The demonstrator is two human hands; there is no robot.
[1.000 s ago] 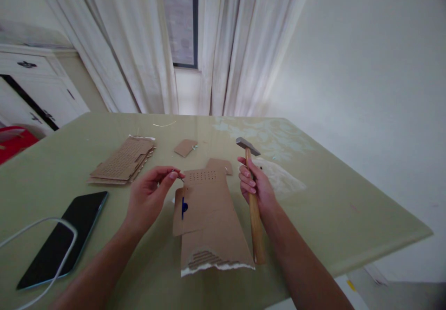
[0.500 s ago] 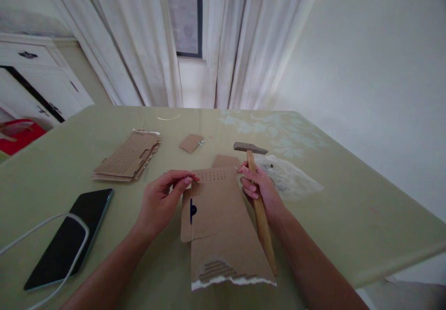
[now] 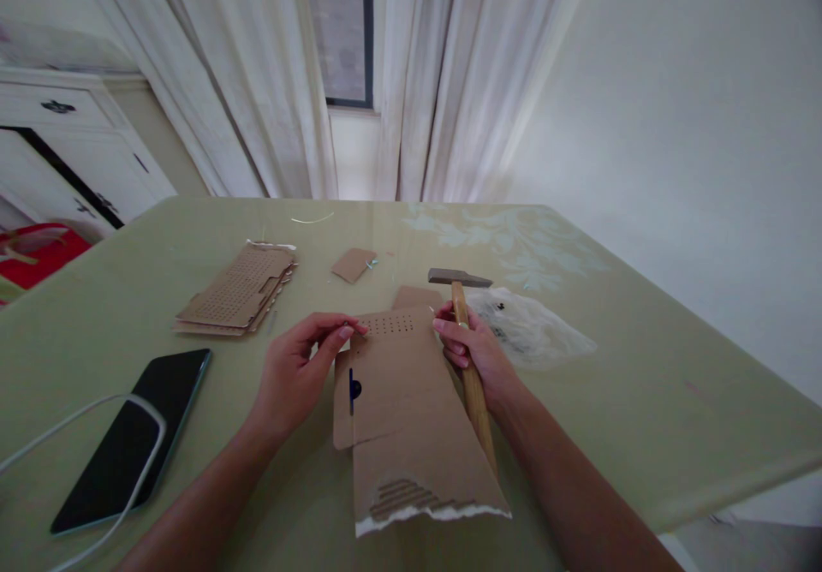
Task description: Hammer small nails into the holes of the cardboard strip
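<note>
A torn piece of brown cardboard [image 3: 411,409] with rows of small holes lies in front of me, its near edge ragged and white. At its upper left corner my left hand [image 3: 301,362] pinches finger and thumb together; what is between them is too small to make out. My right hand [image 3: 472,345] is wrapped round the wooden handle of a hammer [image 3: 459,278], beside the cardboard's right edge. The hammer's metal head points up, and the handle's lower end is partly hidden by the cardboard. A dark blue piece [image 3: 355,389] sits at the cardboard's left edge.
Stacked perforated cardboard [image 3: 237,291] lies at left, behind a black tablet [image 3: 138,435] crossed by a white cable [image 3: 154,418]. A small cardboard square [image 3: 353,265] with tiny metal pieces is farther back. Right of the hammer rests a clear plastic bag [image 3: 539,328].
The hammer has shifted slightly left with my right hand, and more of its handle end is behind the cardboard. My left hand keeps its pinch at the same corner.
</note>
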